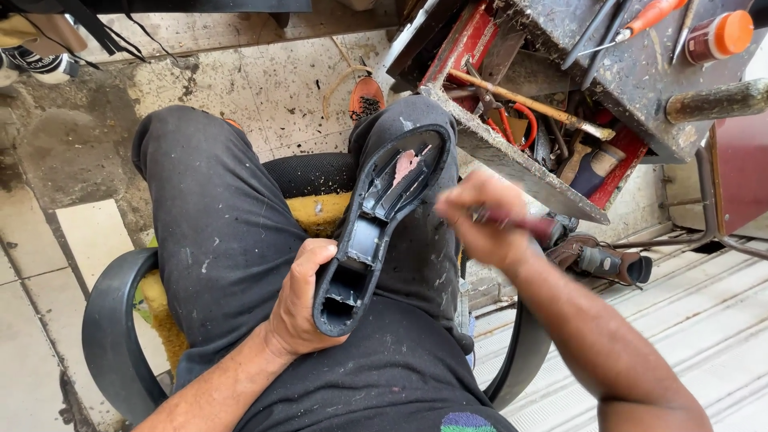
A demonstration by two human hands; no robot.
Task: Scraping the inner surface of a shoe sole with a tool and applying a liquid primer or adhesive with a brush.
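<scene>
**Black shoe sole held on lap, seated worker**

Left hand (300, 300) is gripping the heel end of a black shoe sole (382, 224), resting along the right thigh. Right hand (480, 220), blurred, is closing around a reddish-handled tool (524, 224) just right of the sole; its tip is unclear. Cluttered tool tray (512, 160) is crowding beyond the right hand. Tiled floor (96, 232) is lying open left.

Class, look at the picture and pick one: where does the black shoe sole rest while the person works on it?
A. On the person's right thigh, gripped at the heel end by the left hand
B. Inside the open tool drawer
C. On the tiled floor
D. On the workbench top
A: the black shoe sole lies along the right thigh, with the left hand gripping its heel end.
</scene>
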